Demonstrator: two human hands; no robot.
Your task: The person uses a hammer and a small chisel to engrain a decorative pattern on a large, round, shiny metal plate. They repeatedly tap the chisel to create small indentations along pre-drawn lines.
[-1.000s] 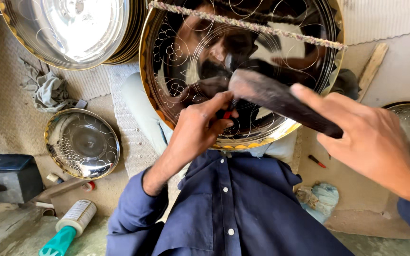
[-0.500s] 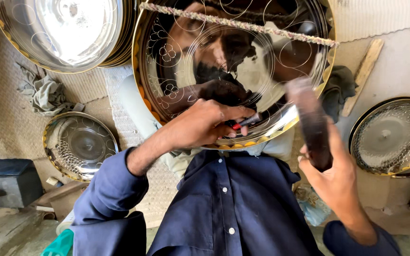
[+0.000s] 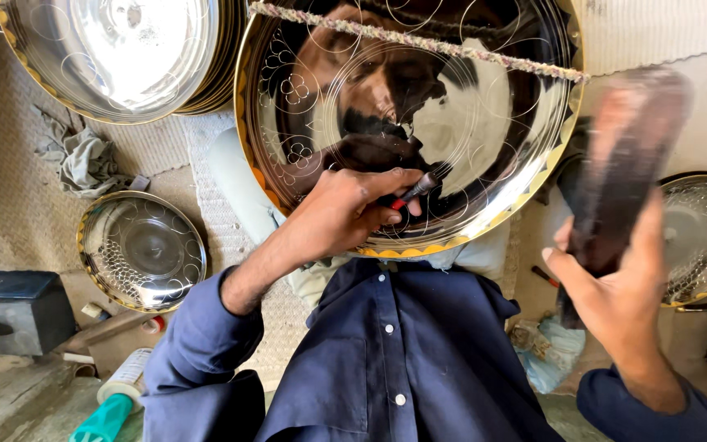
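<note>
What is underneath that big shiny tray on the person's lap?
Under the big tray only pale cloth at its left edge and the blue shirt below its rim show; the rest is covered. The left hand rests on it.

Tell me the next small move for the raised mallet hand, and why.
Probably bring the dark mallet in the right hand down onto the small punch, which the left hand holds tip-first against the engraved tray. The mallet is raised and blurred, apart from the punch.

Two hands: left hand (image 3: 345, 214), right hand (image 3: 615, 295). One big shiny tray (image 3: 484, 188) in front, one stack of trays (image 3: 124, 57), two small dishes (image 3: 141, 250) (image 3: 701, 237). One small pointed tool (image 3: 417, 188). One dark mallet (image 3: 623, 180), maybe, too blurred. One rag (image 3: 83, 160).
</note>
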